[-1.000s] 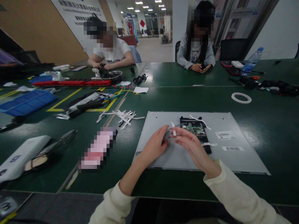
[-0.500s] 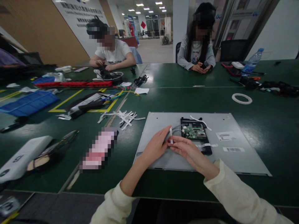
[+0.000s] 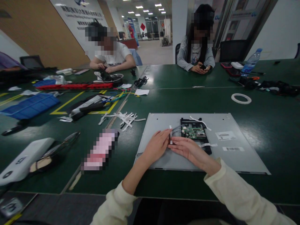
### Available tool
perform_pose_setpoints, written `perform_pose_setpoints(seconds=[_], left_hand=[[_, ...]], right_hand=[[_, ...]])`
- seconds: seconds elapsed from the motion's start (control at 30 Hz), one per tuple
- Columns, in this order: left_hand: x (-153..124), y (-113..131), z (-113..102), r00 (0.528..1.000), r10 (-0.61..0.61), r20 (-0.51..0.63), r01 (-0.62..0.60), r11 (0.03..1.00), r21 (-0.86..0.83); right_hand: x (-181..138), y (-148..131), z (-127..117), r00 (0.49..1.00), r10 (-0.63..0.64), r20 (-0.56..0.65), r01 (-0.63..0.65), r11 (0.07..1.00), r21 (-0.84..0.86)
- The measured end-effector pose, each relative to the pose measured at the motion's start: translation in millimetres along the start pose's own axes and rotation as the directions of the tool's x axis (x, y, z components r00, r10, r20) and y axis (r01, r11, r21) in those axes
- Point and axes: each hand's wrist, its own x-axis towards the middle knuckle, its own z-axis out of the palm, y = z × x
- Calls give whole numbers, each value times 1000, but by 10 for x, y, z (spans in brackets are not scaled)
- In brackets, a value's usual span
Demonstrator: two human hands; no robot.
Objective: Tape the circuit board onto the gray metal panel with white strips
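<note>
A strip of white tape (image 3: 171, 137) runs over grey cables (image 3: 177, 128) on the back of a flat grey panel (image 3: 157, 120). My left hand (image 3: 157, 144) lies beside the strip, its fingers stretched out and its fingertips at the tape's left edge. From the other side, my right hand (image 3: 187, 149) has its fingertips closed at the strip's lower end; its thumb is hard to see. Right of the cables, a green circuit board (image 3: 194, 132) sits in a black frame (image 3: 208, 150). Two more white strips cross that frame, an upper one (image 3: 200, 122) and a lower one (image 3: 211, 145).
Loose white strips (image 3: 127, 120) are heaped left of the panel, near a phone (image 3: 100, 150) and a white power bank (image 3: 25, 161). A white tape roll (image 3: 241, 98) lies beyond the panel. Farther left is a blue basket (image 3: 30, 106). Two people sit across the table.
The white strip now lies lower against the cables and panel. My left fingers have flattened down beside it, and my right fingertips stay at its lower end. The view has shifted slightly.
</note>
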Motion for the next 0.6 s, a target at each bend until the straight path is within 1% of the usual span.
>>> perform_pose_setpoints(seconds=[0.17,0.3,0.4,0.5,0.6], left_hand=[[9,5,14,1000,15,16,-16,999,42],[1,2,23,999,8,36,-12,995,97],[-9,5,18,999,5,46,-11,990,144],[-27,22,-26,997,14,77,-28,983,183],[-52,42,-105,988,59,139,-86,976,198]], right_hand=[[-26,-78,-39,997,52,64,-53,999,9],[-114,-71,-76,990,101,95,-103,995,10],[-311,-17,-99,987,107,121,-104,994,-29],[-589,17,-121,984,110,142,-95,990,-105],[-857,1,-167,986,133,97,-112,975,-193]])
